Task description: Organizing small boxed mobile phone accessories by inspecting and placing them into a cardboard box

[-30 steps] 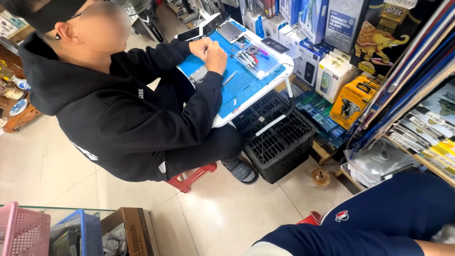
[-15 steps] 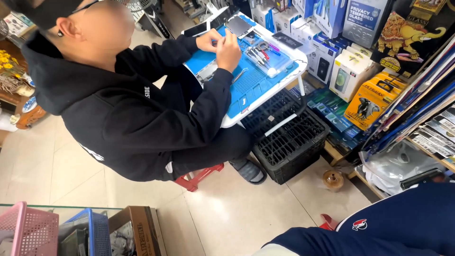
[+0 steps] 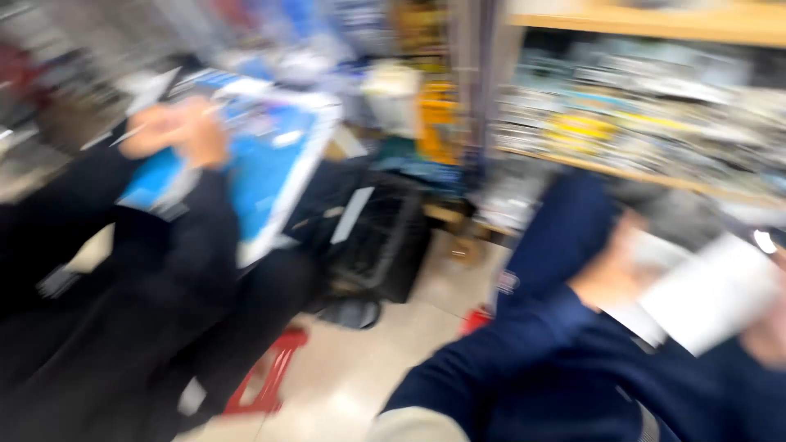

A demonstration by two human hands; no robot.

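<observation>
Blurred: a white card [image 3: 708,303] rests on the lap; steady it first. Hands' [image 3: 770,336] grip unclear.

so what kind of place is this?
Probably a small shop with a repair bench, though the picture is blurred: packed shelves of boxed goods, a co-worker's hands over a blue work mat, black crate below.

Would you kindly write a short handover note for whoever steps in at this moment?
The view is heavily motion-blurred.
Hands: the wearer's right hand, at the right edge, appears to be at a white sheet or card; grip unclear. Left hand not clearly in view.
Things: the sheet lies over the dark blue lap.
Nearby: a co-worker in black works with both hands at a blue-topped small table; black crate beside it.
Done and left: cannot be told.
</observation>
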